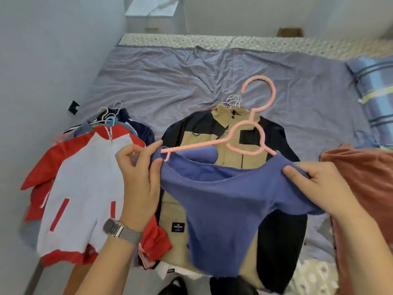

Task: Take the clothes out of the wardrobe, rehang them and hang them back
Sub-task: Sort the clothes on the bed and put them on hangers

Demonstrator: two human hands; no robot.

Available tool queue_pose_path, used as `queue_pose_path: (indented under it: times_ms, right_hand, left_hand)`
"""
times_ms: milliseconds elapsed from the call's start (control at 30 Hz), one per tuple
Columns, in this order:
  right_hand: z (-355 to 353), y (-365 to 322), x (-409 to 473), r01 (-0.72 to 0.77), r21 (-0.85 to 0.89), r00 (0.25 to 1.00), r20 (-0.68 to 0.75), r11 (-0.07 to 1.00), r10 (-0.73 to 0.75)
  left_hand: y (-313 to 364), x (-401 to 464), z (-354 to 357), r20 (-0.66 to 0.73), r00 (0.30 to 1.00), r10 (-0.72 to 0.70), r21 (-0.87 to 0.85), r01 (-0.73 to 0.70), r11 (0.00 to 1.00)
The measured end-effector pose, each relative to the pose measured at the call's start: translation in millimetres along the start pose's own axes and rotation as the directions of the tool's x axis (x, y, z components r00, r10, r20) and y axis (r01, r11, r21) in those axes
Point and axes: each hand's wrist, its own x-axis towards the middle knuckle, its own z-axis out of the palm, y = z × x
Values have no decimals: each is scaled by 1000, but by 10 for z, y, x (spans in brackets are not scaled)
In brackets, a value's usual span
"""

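I hold a blue knit top (223, 209) up above the bed. A pink hanger (244, 137) sits in its neckline, right arm inside the fabric, left arm end poking out. My left hand (140, 173) pinches the top's left shoulder beside the hanger's left end. My right hand (319, 188) grips the top's right shoulder. Beneath lies a tan and black jacket (231, 128) on a pile with white hangers. To the left lies a red and white jacket (85, 188) on another pile of hung clothes.
The bed (170, 81) has a wrinkled lilac sheet. A rust-coloured cloth (365, 184) lies at the right, a striped blue pillow (374, 88) at the far right. A white nightstand (153, 15) stands behind the bed, a wall to the left.
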Motion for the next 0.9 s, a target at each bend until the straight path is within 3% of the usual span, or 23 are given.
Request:
queue_pose_path:
  times_ms: [167, 333, 567, 733, 833, 900]
  right_hand:
    - [346, -582, -553, 19, -181, 998, 67, 983, -7]
    - [410, -1130, -883, 46, -276, 999, 24, 960, -41]
    - [584, -1785, -1348, 119, -386, 992, 10, 915, -125]
    - [708, -1889, -1709, 111, -341, 992, -17, 934, -124]
    - [608, -1809, -1865, 45, -413, 990, -103, 910, -95]
    - [491, -1666, -1941, 29, -356, 982, -167, 934, -94]
  left_hand:
    - [-245, -303, -784, 189, 976, -109, 27, 106, 994]
    - [-314, -596, -1315, 198, 976, -93, 86, 77, 993]
    - [-265, -875, -1706, 202, 979, -1, -1, 2, 1000]
    - [-227, -985, -1978, 226, 969, 97, 41, -109, 993]
    - [-326, -986, -2225, 175, 984, 26, 29, -32, 999]
    - [-407, -966, -2403, 118, 992, -47, 1, 47, 999]
